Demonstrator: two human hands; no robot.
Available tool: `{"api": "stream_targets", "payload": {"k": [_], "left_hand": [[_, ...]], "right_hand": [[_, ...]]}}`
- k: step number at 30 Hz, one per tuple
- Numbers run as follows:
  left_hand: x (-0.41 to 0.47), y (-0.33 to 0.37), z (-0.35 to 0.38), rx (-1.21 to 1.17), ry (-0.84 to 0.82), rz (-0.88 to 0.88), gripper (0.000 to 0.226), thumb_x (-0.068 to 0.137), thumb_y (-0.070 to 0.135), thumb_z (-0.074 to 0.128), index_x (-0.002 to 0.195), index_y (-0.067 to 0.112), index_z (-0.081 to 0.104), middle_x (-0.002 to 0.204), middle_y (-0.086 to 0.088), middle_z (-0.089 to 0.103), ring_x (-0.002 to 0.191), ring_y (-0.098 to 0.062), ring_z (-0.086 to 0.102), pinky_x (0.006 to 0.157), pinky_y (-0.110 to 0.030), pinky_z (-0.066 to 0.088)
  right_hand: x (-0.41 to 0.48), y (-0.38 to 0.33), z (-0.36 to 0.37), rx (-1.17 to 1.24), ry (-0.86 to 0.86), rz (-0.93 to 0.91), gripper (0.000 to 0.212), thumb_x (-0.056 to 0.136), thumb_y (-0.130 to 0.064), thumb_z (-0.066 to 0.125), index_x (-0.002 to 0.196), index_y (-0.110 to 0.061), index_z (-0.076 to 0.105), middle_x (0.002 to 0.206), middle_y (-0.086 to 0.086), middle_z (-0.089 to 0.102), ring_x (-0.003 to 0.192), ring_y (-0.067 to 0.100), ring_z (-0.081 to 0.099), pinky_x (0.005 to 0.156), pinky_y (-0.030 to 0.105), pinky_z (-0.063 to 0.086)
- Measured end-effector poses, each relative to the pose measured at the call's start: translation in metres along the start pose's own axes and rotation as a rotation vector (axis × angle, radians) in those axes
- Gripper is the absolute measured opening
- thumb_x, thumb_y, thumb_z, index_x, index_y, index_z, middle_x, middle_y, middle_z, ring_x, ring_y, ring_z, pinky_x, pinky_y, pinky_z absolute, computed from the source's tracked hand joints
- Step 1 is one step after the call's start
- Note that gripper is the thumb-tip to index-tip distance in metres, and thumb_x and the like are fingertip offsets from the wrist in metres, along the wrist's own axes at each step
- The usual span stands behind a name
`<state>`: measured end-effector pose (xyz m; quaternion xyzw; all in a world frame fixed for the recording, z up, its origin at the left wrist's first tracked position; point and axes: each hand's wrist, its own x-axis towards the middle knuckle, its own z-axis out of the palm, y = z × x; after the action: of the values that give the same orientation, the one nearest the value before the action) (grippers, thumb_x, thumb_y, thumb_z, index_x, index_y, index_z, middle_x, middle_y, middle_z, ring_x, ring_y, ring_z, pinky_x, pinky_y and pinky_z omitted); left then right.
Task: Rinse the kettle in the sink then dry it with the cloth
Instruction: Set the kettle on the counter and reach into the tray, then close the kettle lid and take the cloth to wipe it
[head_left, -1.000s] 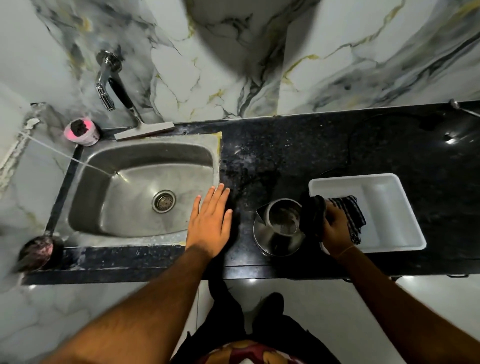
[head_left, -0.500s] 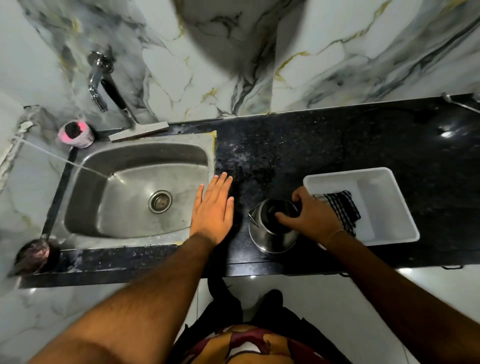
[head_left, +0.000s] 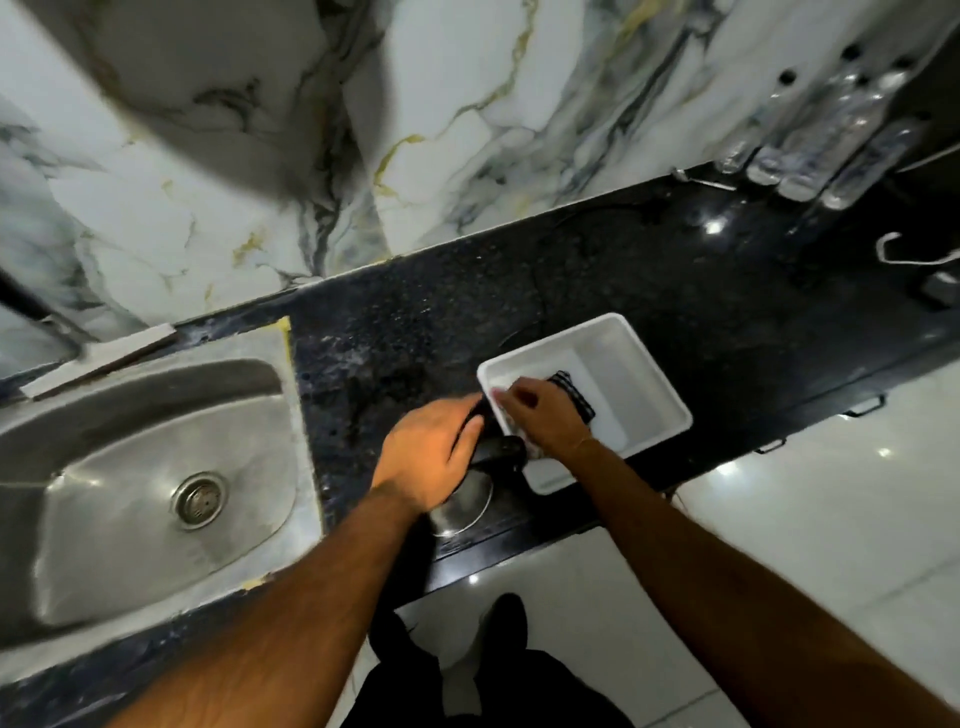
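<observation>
Head view: your left hand (head_left: 431, 457) is leaving the sink edge and now closing around the black handle of the round steel kettle (head_left: 465, 506) on the black speckled desk (head_left: 415, 332). Your right hand (head_left: 545, 421) is pinching the checked cloth (head_left: 576, 392) in the white plastic tray (head_left: 644, 374). The steel sink (head_left: 130, 467) is waiting; rinsing is not yet starting.

The left hand (head_left: 431, 457) covers most of the kettle (head_left: 465, 501), the right hand (head_left: 545, 421) hides part of the cloth (head_left: 574, 389), and the sink (head_left: 130, 467) is blurry and cut off.
</observation>
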<state>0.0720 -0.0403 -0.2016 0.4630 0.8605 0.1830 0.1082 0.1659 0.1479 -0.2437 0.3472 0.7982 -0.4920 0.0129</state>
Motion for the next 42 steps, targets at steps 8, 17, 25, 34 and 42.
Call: {"api": "stream_targets", "payload": {"k": [8,17,25,34,42], "left_hand": [[0.011,0.02,0.004,0.126,-0.035,-0.127,0.062,0.109,0.058,0.022,0.116,0.028,0.076,0.118,0.011,0.077,0.112,-0.021,0.071,0.091,-0.041,0.058],[0.067,0.141,0.063,0.058,-0.139,0.04,0.068,0.107,0.058,0.017,0.115,0.027,0.077,0.118,0.008,0.075,0.109,-0.024,0.071,0.087,-0.043,0.059],[0.115,0.152,0.062,0.233,-0.372,0.116,0.064,0.107,0.057,0.022,0.114,0.024,0.076,0.121,-0.008,0.078,0.113,-0.041,0.072,0.094,-0.046,0.057],[0.148,0.161,0.033,0.078,-0.325,0.099,0.064,0.108,0.056,0.024,0.115,0.022,0.079,0.116,-0.01,0.079,0.108,-0.04,0.072,0.092,-0.046,0.056],[0.176,0.224,0.018,-0.005,-0.263,0.28,0.063,0.113,0.049,0.023,0.124,0.02,0.078,0.126,-0.014,0.077,0.117,-0.041,0.07,0.1,-0.047,0.052]], "right_hand": [[0.045,0.067,-0.041,-0.4,0.132,0.467,0.116,0.078,-0.068,0.081,0.162,-0.007,0.028,0.164,0.02,0.036,0.152,0.043,0.036,0.119,0.055,0.04],[-0.011,0.129,-0.172,0.228,0.447,0.533,0.041,0.085,-0.02,0.084,0.12,0.001,0.077,0.111,0.019,0.08,0.115,0.037,0.075,0.094,0.039,0.058],[-0.119,0.102,-0.097,0.896,0.807,0.316,0.059,0.099,-0.029,0.073,0.154,-0.018,0.053,0.137,-0.003,0.071,0.125,0.012,0.068,0.11,0.03,0.055],[-0.098,-0.01,0.042,1.139,0.913,0.25,0.069,0.098,-0.054,0.065,0.159,-0.028,0.047,0.157,-0.009,0.058,0.146,0.005,0.054,0.123,0.035,0.045],[-0.036,0.037,-0.025,1.533,1.458,0.269,0.092,0.07,-0.089,0.072,0.139,-0.029,0.07,0.137,-0.002,0.076,0.129,0.02,0.07,0.115,0.051,0.055]]}}
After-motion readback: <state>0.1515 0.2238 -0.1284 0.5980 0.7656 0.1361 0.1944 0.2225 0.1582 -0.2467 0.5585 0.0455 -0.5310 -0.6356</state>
